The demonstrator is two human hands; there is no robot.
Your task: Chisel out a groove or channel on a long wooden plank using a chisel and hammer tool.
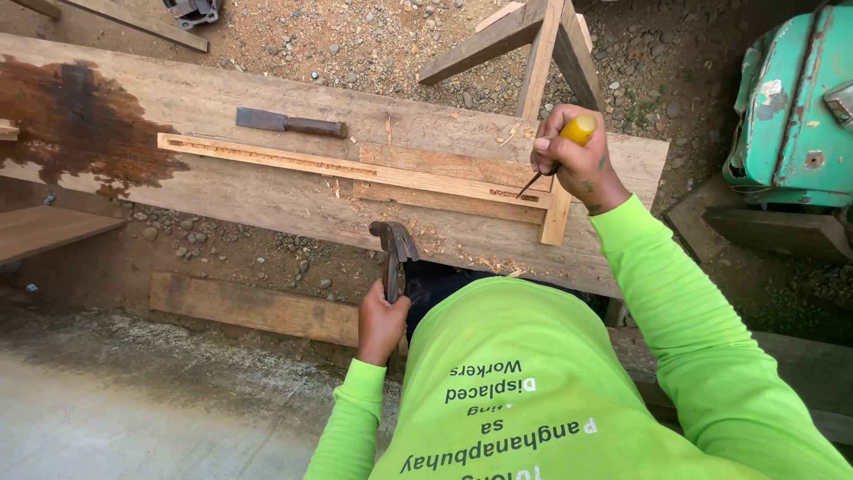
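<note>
My left hand (380, 322) grips the handle of a claw hammer (393, 244), whose head is raised just over the near edge of the wide plank (267, 200). My right hand (577, 160) is closed on a yellow-handled chisel (569, 142); its thin blade slants down to the right end of a long grooved wooden strip (338, 164) lying on the plank. A short crosspiece (556, 213) meets the strip under that hand. Wood chips lie around the strip.
A second chisel with a dark handle (289, 123) rests on the plank beyond the strip. A dark wet stain (80, 124) covers the plank's left end. Wooden trestle legs (533, 44) stand behind, a green metal machine (791, 98) at right, gravel and a board (253, 307) below.
</note>
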